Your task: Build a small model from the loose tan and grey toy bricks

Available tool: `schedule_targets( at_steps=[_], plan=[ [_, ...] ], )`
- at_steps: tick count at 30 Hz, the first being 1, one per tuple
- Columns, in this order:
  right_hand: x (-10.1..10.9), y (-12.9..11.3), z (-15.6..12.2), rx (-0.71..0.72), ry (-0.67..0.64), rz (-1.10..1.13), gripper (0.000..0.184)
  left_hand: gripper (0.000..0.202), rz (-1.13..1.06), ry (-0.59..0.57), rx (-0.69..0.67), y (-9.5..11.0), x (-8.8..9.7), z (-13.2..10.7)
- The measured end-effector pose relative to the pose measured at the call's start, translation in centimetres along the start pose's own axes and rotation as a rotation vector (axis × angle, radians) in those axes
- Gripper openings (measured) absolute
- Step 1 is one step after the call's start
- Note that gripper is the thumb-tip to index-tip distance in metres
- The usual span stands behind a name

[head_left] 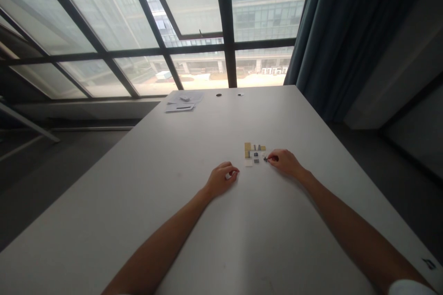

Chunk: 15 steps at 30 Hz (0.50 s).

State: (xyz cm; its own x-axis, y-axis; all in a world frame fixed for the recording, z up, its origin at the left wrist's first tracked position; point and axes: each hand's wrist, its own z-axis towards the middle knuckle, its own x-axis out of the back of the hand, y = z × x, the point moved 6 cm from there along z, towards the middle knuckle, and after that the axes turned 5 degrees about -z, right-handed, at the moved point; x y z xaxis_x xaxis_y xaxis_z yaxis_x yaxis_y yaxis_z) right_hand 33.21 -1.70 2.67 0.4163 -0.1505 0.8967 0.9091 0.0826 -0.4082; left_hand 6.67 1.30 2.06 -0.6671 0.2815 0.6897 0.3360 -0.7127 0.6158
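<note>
A small cluster of tiny building pieces (254, 150), tan, grey and white, lies in the middle of the white table (173, 221). My right hand (284, 162) rests just right of the cluster, its fingertips pinched on a small dark piece (266, 159). My left hand (223, 178) lies on the table a little to the left and nearer to me, its fingers curled around a small white piece (229, 175).
Some papers (183, 101) with a small object on them lie at the table's far left corner. Two cable holes (218, 95) sit near the far edge. Beyond the table are large windows, and a dark curtain (339, 32) hangs on the right.
</note>
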Motion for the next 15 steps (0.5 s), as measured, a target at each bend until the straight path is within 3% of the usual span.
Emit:
schedule_targets(
  at_steps=[6, 15],
  plan=[
    [-0.86, -0.59, -0.3, -0.025, -0.104, -0.131, 0.013, 0.021, 0.0, -0.034, 0.019, -0.3, -0.22, -0.07],
    [-1.17, -1.04, -0.81, -0.154, -0.083, -0.21, 0.017, 0.021, 0.009, -0.057, 0.023, -0.3, -0.35, -0.09]
  ],
)
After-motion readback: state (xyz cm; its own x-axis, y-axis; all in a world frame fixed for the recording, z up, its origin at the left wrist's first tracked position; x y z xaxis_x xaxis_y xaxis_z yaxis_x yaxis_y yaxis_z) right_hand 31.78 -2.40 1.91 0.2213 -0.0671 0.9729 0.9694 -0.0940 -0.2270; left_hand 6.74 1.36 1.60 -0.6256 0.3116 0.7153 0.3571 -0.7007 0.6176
